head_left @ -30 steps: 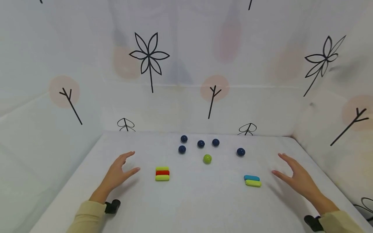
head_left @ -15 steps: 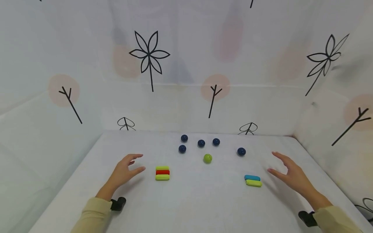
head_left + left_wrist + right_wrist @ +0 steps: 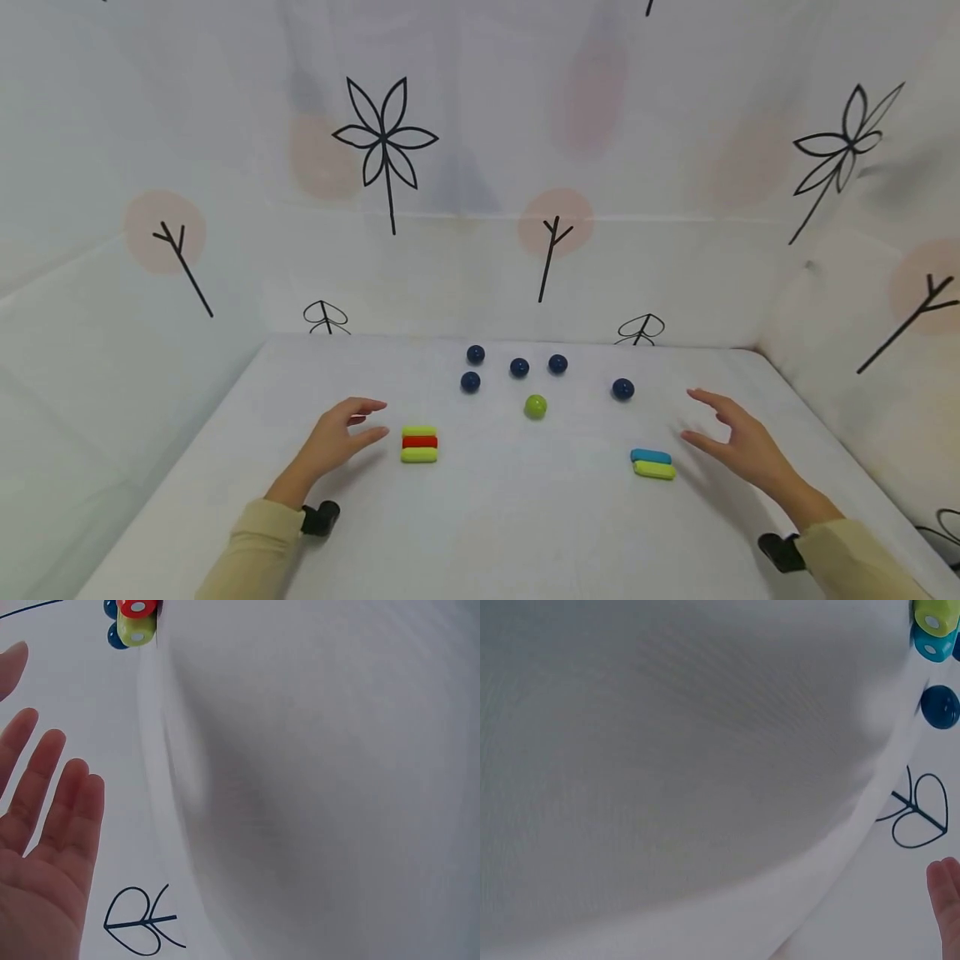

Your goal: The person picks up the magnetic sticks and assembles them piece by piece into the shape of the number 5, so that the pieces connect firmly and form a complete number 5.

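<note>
A pale wall cloth [image 3: 480, 275] with line-drawn flowers rose behind the far edge of the white tabletop [image 3: 510, 533]. The left hand [image 3: 336, 440] hung over the tabletop's left side, thumb apart, its fingers nearly straight and slightly spread. The right hand [image 3: 750, 454] hung near the right edge, thumb apart, two fingertips pressed together; how its other fingers lay could not be told. Just beside the left hand, three touching bars [image 3: 419, 443], yellow-green, red and yellow-green, lay left of centre. A blue bar [image 3: 651, 456] and a yellow-green bar [image 3: 654, 470] touched, nearer the right edge. Toward the far edge sat five dark blue balls [image 3: 519, 367], with a green ball [image 3: 536, 407] nearer the middle.
</note>
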Available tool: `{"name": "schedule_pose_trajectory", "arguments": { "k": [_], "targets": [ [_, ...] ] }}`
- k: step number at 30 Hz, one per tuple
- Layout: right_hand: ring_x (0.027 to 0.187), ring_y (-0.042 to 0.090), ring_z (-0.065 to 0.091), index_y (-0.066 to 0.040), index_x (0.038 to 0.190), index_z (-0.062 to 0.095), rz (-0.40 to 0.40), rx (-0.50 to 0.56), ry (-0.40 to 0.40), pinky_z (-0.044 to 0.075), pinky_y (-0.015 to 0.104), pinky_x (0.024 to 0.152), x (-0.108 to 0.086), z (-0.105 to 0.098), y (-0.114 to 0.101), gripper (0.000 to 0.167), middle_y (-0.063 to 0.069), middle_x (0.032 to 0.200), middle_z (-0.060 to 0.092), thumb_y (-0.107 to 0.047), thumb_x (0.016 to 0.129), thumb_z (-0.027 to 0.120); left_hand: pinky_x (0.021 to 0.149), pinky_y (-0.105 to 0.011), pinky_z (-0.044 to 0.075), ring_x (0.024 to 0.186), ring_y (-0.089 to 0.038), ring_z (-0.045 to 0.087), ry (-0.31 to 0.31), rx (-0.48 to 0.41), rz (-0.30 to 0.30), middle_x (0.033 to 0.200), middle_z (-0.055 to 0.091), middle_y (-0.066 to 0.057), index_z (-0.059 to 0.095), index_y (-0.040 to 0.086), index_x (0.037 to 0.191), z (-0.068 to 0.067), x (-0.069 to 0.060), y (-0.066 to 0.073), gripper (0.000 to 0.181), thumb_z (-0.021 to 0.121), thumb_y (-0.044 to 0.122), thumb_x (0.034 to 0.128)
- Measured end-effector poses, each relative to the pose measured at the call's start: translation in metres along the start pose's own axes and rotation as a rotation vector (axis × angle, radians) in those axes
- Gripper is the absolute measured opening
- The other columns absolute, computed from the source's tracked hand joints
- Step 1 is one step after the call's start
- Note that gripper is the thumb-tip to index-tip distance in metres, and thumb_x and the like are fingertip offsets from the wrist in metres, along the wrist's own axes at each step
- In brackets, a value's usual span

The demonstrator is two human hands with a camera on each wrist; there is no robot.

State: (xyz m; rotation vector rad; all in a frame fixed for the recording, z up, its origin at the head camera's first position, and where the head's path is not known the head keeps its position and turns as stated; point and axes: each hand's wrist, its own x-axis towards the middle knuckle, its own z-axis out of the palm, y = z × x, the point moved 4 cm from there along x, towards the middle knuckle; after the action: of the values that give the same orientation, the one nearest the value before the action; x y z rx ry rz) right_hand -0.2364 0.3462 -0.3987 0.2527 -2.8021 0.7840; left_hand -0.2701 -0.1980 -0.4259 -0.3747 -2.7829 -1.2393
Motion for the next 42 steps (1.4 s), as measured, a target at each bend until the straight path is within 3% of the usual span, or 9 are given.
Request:
{"name": "schedule_pose_trajectory", "arguments": {
  "k": [14, 21, 25, 35, 42],
  "targets": [
    [0.112, 0.051, 0.041, 0.002, 0.134, 0.042, -0.015, 0.002, -0.032, 0.04, 0.063, 0.085, 0.011, 0.008, -0.004, 0.065, 0.03, 0.134, 0.038, -0.02, 0.082, 0.073, 0.091, -0.042, 0.045, 0.106, -0.027, 0.054, -0.058, -0.011, 0.008, 0.113, 0.06, -0.004, 0.064, 0.013, 0.112, 0.014, 0.011, 0.009, 0.031, 0.073, 0.02, 0.0822],
    [0.111, 0.047, 0.044, -0.004, 0.133, 0.044, -0.038, -0.013, 0.001, 0.045, 0.059, 0.08, 0.017, 0.017, 0.007, 0.065, 0.026, 0.131, 0.043, -0.026, 0.08, 0.074, 0.091, -0.04, 0.046, 0.105, -0.025, 0.054, -0.098, -0.017, 0.003, 0.111, 0.06, -0.004, 0.065, 0.013, 0.111, 0.021, 0.017, 0.01, 0.03, 0.072, 0.019, 0.0826],
    [0.113, 0.048, 0.042, 0.001, 0.132, 0.044, -0.031, 0.001, -0.021, 0.042, 0.06, 0.084, 0.017, 0.014, -0.008, 0.063, 0.029, 0.131, 0.042, -0.019, 0.08, 0.074, 0.091, -0.04, 0.046, 0.105, -0.023, 0.054, -0.11, -0.019, -0.02, 0.109, 0.06, -0.002, 0.066, 0.014, 0.11, 0.024, 0.02, 0.012, 0.028, 0.072, 0.019, 0.083],
    [0.114, 0.049, 0.041, 0.0, 0.134, 0.043, -0.013, 0.015, -0.074, 0.041, 0.061, 0.086, 0.023, 0.018, -0.014, 0.063, 0.028, 0.134, 0.04, -0.018, 0.081, 0.073, 0.088, -0.039, 0.047, 0.1, -0.02, 0.055, -0.162, -0.009, -0.074, 0.107, 0.06, 0.003, 0.068, 0.019, 0.106, 0.033, 0.028, 0.01, 0.022, 0.071, 0.019, 0.0839],
    [0.114, 0.049, 0.041, 0.0, 0.134, 0.043, -0.033, 0.024, -0.072, 0.04, 0.061, 0.087, 0.026, 0.018, -0.019, 0.062, 0.028, 0.133, 0.04, -0.016, 0.082, 0.072, 0.084, -0.037, 0.048, 0.095, -0.02, 0.056, -0.209, 0.015, -0.017, 0.103, 0.06, 0.0, 0.069, 0.014, 0.104, 0.037, 0.029, 0.014, 0.018, 0.067, 0.015, 0.0863]
  ]
}}
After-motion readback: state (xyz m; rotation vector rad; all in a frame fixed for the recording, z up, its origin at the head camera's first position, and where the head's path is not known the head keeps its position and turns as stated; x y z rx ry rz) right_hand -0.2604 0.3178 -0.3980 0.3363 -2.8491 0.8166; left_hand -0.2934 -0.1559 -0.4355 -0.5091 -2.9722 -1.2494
